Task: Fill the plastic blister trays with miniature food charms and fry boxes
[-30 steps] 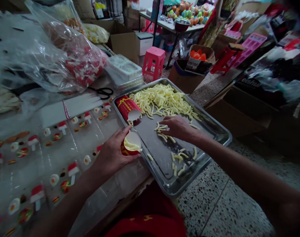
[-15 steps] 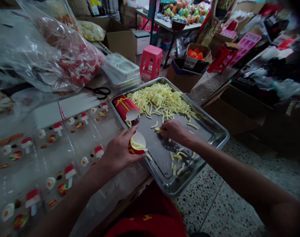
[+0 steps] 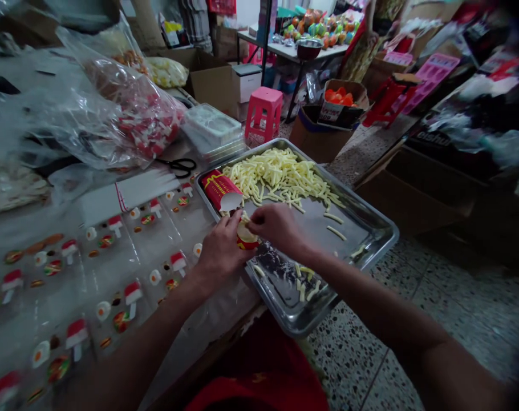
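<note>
My left hand (image 3: 224, 246) is wrapped round a small red fry carton (image 3: 247, 244) at the near left edge of the metal tray (image 3: 280, 322). Pale toy-like fries show in the carton's mouth. At that opening my right hand (image 3: 278, 228) is pinched on pale fries (image 3: 245, 218), its fingertips partly hiding them. A heap of loose fries (image 3: 280, 174) fills the far side of the tray, and several scattered fries (image 3: 307, 279) lie near its front corner. Another red carton (image 3: 222, 191) with yellow lettering rests on its side in the tray's left corner.
Clear sheets with small food-shaped pieces (image 3: 133, 294) cover the table on the left. Behind them are plastic bags (image 3: 148, 123), black scissors (image 3: 180, 165) and stacked clear trays (image 3: 214, 128). A pink stool (image 3: 263, 111) and cardboard boxes (image 3: 321, 134) stand beyond; a person is at the back.
My right hand has moved left from the middle of the tray to the carton's mouth, bringing fries with it. My left hand still holds the carton. The view has shifted slightly.
</note>
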`<state>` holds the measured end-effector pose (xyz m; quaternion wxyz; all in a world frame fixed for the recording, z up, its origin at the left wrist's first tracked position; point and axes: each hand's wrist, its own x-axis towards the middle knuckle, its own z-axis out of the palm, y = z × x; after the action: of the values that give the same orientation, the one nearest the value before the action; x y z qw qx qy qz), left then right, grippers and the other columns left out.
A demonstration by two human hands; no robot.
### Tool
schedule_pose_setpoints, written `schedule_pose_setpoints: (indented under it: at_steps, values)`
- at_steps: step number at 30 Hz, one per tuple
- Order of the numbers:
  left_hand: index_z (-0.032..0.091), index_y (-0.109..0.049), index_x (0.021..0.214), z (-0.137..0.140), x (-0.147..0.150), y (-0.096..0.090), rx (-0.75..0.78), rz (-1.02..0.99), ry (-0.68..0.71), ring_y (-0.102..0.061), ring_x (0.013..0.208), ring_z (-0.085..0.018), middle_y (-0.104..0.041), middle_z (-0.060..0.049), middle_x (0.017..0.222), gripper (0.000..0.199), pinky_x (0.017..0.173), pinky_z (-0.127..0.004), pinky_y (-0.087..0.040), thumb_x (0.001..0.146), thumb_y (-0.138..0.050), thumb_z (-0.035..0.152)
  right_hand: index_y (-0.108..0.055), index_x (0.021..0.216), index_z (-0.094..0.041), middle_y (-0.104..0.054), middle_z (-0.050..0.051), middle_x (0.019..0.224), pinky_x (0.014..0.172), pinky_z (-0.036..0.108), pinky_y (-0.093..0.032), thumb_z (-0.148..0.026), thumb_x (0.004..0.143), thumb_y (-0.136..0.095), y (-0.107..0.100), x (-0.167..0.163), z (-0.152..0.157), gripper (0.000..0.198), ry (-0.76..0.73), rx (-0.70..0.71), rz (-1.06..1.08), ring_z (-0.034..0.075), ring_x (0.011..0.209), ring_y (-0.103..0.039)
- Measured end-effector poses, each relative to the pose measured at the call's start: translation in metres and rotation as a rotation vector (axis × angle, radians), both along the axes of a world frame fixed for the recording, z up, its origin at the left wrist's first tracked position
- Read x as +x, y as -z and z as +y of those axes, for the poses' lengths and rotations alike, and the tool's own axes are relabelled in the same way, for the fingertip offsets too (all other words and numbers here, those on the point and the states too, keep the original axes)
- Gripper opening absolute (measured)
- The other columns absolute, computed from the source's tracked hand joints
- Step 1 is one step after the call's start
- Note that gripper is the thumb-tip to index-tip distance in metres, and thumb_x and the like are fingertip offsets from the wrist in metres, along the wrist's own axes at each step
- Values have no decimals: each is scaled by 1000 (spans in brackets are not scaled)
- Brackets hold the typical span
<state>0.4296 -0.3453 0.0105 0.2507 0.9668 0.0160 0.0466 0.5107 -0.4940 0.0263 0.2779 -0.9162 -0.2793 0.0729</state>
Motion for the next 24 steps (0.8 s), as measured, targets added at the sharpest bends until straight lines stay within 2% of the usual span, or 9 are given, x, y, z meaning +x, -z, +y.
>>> schedule_pose_setpoints:
  at_steps: [2, 5, 8, 11, 14, 16, 18, 21, 24]
  values:
    - [16, -48, 141, -5, 3, 4, -40, -35, -42, -63, 111, -32, -61, -14, 127, 78, 96, -40, -50, 70, -78, 27, -73, 78, -16, -69, 5, 78, 62, 26, -35, -17, 86, -59, -3, -12, 9, 17, -82, -57, -102, 14, 66, -53]
    - [15, -47, 141, -10, 0, 4, -83, -59, -77, -64, 108, -32, -61, -16, 123, 76, 94, -40, -51, 71, -74, 25, -71, 80, -16, -68, 8, 92, 66, 26, -38, -13, 89, -51, -5, -24, 10, 22, -229, 18, -105, 15, 73, -55]
    - [13, -45, 143, -10, -15, -1, -152, -91, -109, -63, 107, -32, -58, -17, 126, 84, 94, -43, -52, 67, -77, 28, -71, 74, -18, -64, 6, 83, 64, 27, -40, -20, 88, -54, -11, -28, 8, 23, -258, 170, -6, 16, 70, -56]
    - [14, -40, 147, 0, -37, -3, -222, -169, -84, -61, 113, -33, -57, -16, 130, 90, 98, -43, -51, 67, -78, 31, -73, 70, -22, -61, 5, 75, 61, 30, -42, -30, 85, -55, -15, -27, 18, 25, -409, 282, 63, 19, 68, -57]
    - [18, -36, 150, 21, -66, 2, -268, -259, -125, -60, 115, -31, -58, -14, 128, 94, 100, -43, -51, 70, -79, 40, -77, 72, -27, -59, 5, 71, 55, 34, -42, -45, 83, -61, -12, -32, 43, 26, -468, 280, 24, 21, 61, -56]
    - [19, -36, 151, 40, -88, 4, -290, -318, -223, -60, 113, -30, -59, -13, 125, 98, 100, -43, -51, 69, -81, 49, -78, 75, -31, -58, 5, 69, 52, 36, -42, -58, 79, -67, -8, -42, 64, 30, -441, 302, 26, 22, 59, -56]
    - [19, -36, 152, 59, -111, 3, -300, -376, -332, -60, 111, -30, -60, -13, 122, 104, 99, -42, -51, 66, -83, 53, -79, 79, -32, -61, 6, 74, 52, 38, -45, -64, 79, -66, -7, -58, 89, 34, -440, 362, 46, 25, 65, -59]
    - [21, -38, 152, 91, -146, -5, -305, -430, -475, -61, 108, -29, -60, -12, 119, 106, 96, -41, -52, 62, -86, 51, -78, 88, -34, -64, 10, 97, 54, 38, -51, -62, 87, -59, -11, -91, 129, 34, -558, 436, 61, 29, 85, -64]
    - [23, -43, 148, 136, -189, -10, -353, -459, -616, -62, 106, -26, -60, -10, 120, 100, 93, -38, -52, 62, -88, 48, -75, 109, -39, -59, 11, 125, 56, 36, -57, -61, 87, -60, -15, -120, 164, 34, -709, 448, 103, 28, 95, -66]
